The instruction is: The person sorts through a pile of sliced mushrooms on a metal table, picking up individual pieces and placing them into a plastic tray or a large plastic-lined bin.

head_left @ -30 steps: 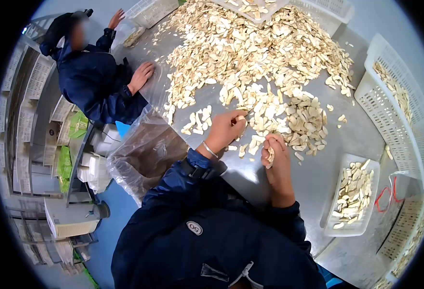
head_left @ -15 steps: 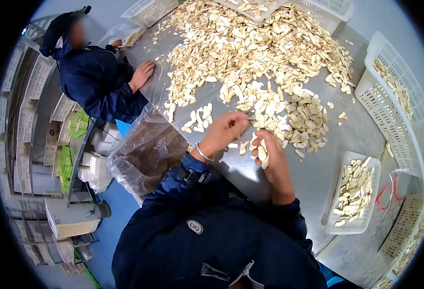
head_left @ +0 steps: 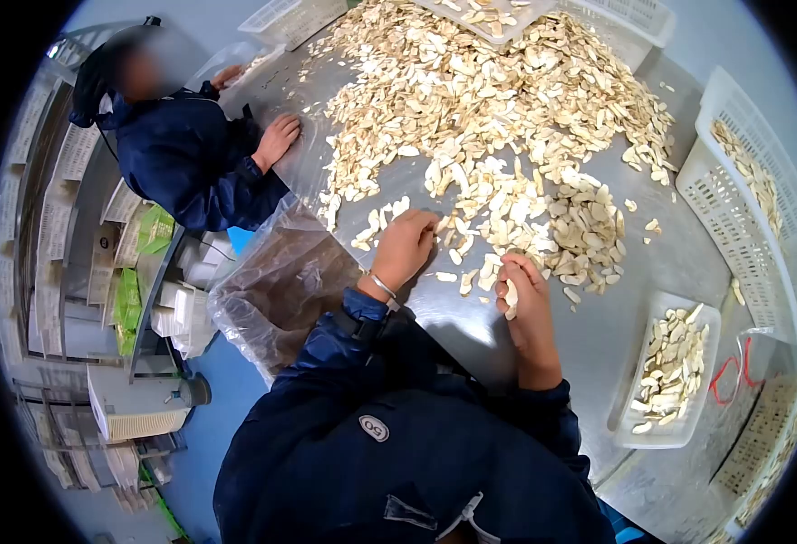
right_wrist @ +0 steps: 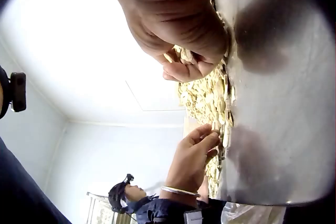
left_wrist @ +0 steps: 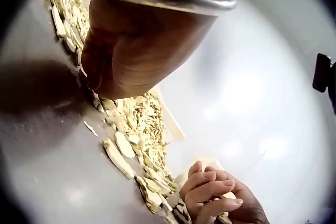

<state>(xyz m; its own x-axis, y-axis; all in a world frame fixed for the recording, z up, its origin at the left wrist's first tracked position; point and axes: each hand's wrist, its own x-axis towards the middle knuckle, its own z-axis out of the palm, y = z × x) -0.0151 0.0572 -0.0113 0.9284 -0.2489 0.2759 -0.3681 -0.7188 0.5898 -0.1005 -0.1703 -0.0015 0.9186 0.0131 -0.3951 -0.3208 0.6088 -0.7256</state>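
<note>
Pale dried slices, like cut mushroom, lie in a large heap (head_left: 498, 100) on the metal table. My right hand (head_left: 530, 304) curls its fingers round a few slices (head_left: 511, 297), held above the table near the heap's front edge. In the right wrist view, pale slices (right_wrist: 184, 54) show inside that hand's curled fingers. My left hand (head_left: 403, 249) reaches down with bent fingers, its fingertips right at the slices on the near side of the heap. I cannot tell whether it pinches one. A darker cluster of slices (head_left: 589, 227) lies beyond the right hand.
A small white tray (head_left: 625, 399) of slices stands at right, near a tall white basket (head_left: 734, 236) and red cord (head_left: 724, 381). A clear plastic bag (head_left: 244, 317) hangs at the left table edge. Another person (head_left: 181, 154) stands at the far left with a hand on the table.
My left hand lifts off the slices, then comes down on them again, a little to the left. The right hand, lower half a second ago, curls more closely round its slices now.
</note>
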